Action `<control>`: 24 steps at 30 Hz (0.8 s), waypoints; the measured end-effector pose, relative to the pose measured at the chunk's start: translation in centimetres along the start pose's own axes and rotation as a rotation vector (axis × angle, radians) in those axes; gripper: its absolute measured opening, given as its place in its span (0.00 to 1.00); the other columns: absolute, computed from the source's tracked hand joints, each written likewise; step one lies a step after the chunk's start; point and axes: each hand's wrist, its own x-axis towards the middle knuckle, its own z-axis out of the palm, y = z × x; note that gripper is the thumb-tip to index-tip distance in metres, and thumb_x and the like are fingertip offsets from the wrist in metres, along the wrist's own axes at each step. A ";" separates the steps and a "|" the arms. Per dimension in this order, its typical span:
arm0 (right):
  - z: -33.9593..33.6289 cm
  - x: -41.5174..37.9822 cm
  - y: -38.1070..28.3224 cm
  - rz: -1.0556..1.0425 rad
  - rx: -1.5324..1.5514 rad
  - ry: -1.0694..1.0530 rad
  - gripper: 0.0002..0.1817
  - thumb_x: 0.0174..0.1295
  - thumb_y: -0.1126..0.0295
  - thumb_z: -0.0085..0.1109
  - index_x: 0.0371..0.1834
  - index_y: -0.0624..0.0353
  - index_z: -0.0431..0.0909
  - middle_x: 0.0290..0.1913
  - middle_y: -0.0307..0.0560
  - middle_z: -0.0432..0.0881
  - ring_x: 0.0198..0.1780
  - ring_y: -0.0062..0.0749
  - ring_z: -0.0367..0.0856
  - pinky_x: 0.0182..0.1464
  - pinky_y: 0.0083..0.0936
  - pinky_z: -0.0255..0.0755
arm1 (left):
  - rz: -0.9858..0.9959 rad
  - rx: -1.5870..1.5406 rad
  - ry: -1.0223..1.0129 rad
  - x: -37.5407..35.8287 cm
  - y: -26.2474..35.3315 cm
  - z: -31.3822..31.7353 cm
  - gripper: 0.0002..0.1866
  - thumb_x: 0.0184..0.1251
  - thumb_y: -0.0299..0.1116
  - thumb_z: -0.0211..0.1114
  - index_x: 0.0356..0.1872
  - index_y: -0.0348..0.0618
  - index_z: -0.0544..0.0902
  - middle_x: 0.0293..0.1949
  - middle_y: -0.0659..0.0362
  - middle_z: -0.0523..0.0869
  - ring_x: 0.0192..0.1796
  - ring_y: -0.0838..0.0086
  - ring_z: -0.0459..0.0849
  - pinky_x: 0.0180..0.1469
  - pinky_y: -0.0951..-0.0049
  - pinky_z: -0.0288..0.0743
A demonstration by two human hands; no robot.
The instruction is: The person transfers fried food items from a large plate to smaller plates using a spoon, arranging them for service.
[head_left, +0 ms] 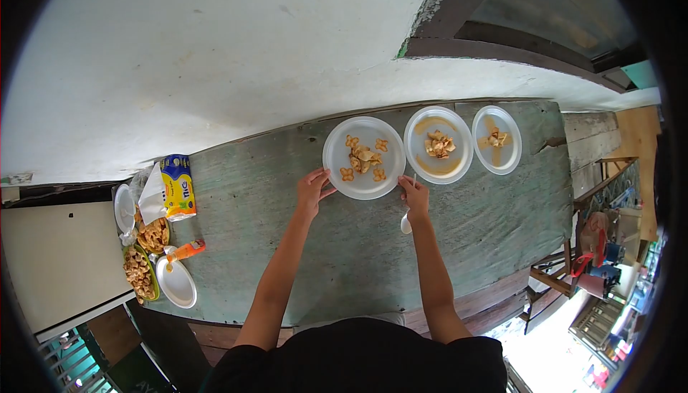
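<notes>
A round white plate (334,165) in front of me holds folded, browned pieces of food (362,158) in its middle and small flower-like clusters around them. My left hand (312,189) grips the plate's lower left rim, its fingers partly spread. At the lower right rim is my right hand (414,196), fingers closed around a white plastic spoon (406,224) whose bowl hangs below them. To the right stands a second white plate (412,145), with a food pile and brown sauce arcs. Beyond it, a third plate (511,156) bears a smaller pile over crossed sauce streaks.
At the left end of the green table (287,149) are a yellow-and-blue tissue pack (179,188), an orange sauce bottle (188,249) resting on an oval white plate (177,287), and green-rimmed plates of fried food (136,267). A wall (236,56) runs along the back.
</notes>
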 end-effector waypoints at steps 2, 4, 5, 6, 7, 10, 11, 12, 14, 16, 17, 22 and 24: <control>-0.1 0.2 0.2 -0.003 -0.013 0.000 0.15 0.52 0.67 0.65 0.39 0.67 0.82 0.27 0.39 0.81 0.20 0.15 0.67 0.22 0.14 0.60 | 0.000 0.004 0.001 0.0 0.0 0.0 0.19 0.62 0.33 0.62 0.51 0.32 0.75 0.43 0.55 0.81 0.47 0.71 0.81 0.48 0.63 0.81; -0.2 0.3 0.3 -0.002 0.002 -0.015 0.15 0.52 0.66 0.65 0.38 0.66 0.82 0.27 0.39 0.81 0.20 0.15 0.68 0.22 0.13 0.61 | 0.014 0.004 0.012 -0.1 0.0 0.2 0.20 0.62 0.33 0.62 0.52 0.32 0.74 0.44 0.55 0.81 0.47 0.71 0.81 0.48 0.63 0.81; -0.3 0.3 0.4 -0.005 0.002 -0.016 0.15 0.52 0.66 0.65 0.38 0.66 0.82 0.27 0.39 0.81 0.20 0.15 0.68 0.22 0.13 0.61 | 0.017 0.004 0.012 -0.2 0.1 0.3 0.20 0.62 0.33 0.62 0.52 0.32 0.74 0.44 0.55 0.81 0.47 0.71 0.81 0.48 0.63 0.81; -0.3 0.3 0.4 0.003 -0.035 -0.013 0.14 0.53 0.65 0.64 0.39 0.63 0.82 0.28 0.38 0.82 0.20 0.15 0.66 0.21 0.13 0.58 | 0.034 -0.005 0.031 -0.4 0.2 0.3 0.20 0.62 0.32 0.62 0.52 0.32 0.73 0.44 0.55 0.81 0.47 0.71 0.81 0.49 0.64 0.81; -0.4 0.4 0.5 0.011 -0.072 -0.010 0.13 0.54 0.64 0.64 0.39 0.60 0.83 0.29 0.37 0.82 0.19 0.14 0.65 0.20 0.12 0.56 | 0.051 -0.014 0.050 -0.4 0.0 0.3 0.20 0.62 0.31 0.62 0.52 0.32 0.73 0.44 0.54 0.81 0.47 0.70 0.81 0.49 0.65 0.80; -1.0 0.1 0.9 -0.056 -0.086 -0.011 0.13 0.55 0.63 0.64 0.38 0.59 0.83 0.29 0.38 0.83 0.19 0.14 0.65 0.21 0.12 0.57 | 0.113 -0.094 0.178 -1.0 -0.1 -0.1 0.22 0.61 0.30 0.62 0.55 0.31 0.71 0.40 0.55 0.81 0.43 0.73 0.82 0.49 0.67 0.80; -1.3 -0.2 0.9 -0.060 -0.086 -0.015 0.13 0.55 0.63 0.64 0.38 0.59 0.83 0.29 0.38 0.83 0.19 0.14 0.65 0.21 0.12 0.57 | 0.118 -0.097 0.178 -1.5 -0.1 -0.3 0.22 0.61 0.30 0.62 0.55 0.31 0.71 0.40 0.55 0.81 0.43 0.73 0.82 0.49 0.67 0.80; -1.6 -0.6 0.8 -0.056 -0.132 -0.012 0.13 0.55 0.61 0.63 0.37 0.58 0.83 0.29 0.37 0.83 0.19 0.14 0.65 0.20 0.12 0.56 | 0.137 -0.146 0.225 -2.2 -0.2 -0.7 0.21 0.62 0.29 0.62 0.54 0.31 0.71 0.39 0.55 0.81 0.43 0.72 0.82 0.49 0.68 0.80; -2.3 -1.8 0.5 -0.059 -0.179 -0.016 0.13 0.55 0.60 0.63 0.36 0.58 0.83 0.29 0.37 0.83 0.19 0.13 0.65 0.19 0.12 0.55 | 0.164 -0.202 0.275 -3.6 -0.7 -1.8 0.19 0.62 0.28 0.62 0.52 0.31 0.72 0.39 0.54 0.81 0.42 0.71 0.82 0.49 0.69 0.80; -2.9 -3.4 0.3 0.001 -0.174 -0.033 0.14 0.55 0.57 0.61 0.35 0.56 0.83 0.28 0.36 0.82 0.18 0.13 0.65 0.18 0.12 0.53 | 0.180 -0.234 0.294 -5.3 -1.8 -3.7 0.16 0.62 0.29 0.62 0.48 0.31 0.74 0.38 0.55 0.81 0.41 0.70 0.83 0.49 0.69 0.80; -3.0 -4.2 0.5 -0.007 -0.174 -0.044 0.14 0.55 0.57 0.61 0.35 0.56 0.83 0.28 0.36 0.82 0.18 0.13 0.65 0.18 0.12 0.53 | 0.193 -0.240 0.298 -6.3 -2.6 -4.7 0.16 0.62 0.29 0.62 0.48 0.31 0.74 0.38 0.55 0.81 0.41 0.70 0.83 0.49 0.69 0.80; -3.0 -8.8 1.0 0.054 -0.228 -0.124 0.15 0.57 0.55 0.57 0.35 0.55 0.82 0.26 0.33 0.80 0.17 0.11 0.64 0.17 0.11 0.49 | 0.225 -0.262 0.408 -13.3 -6.7 -8.8 0.12 0.62 0.31 0.62 0.42 0.33 0.76 0.35 0.56 0.81 0.37 0.73 0.81 0.46 0.70 0.80; -2.3 -10.9 1.9 0.040 -0.232 -0.175 0.15 0.57 0.55 0.57 0.35 0.55 0.81 0.25 0.33 0.80 0.17 0.11 0.64 0.17 0.11 0.49 | 0.237 -0.276 0.421 -16.7 -8.1 -10.4 0.12 0.62 0.32 0.63 0.41 0.34 0.76 0.35 0.57 0.80 0.37 0.74 0.81 0.45 0.70 0.80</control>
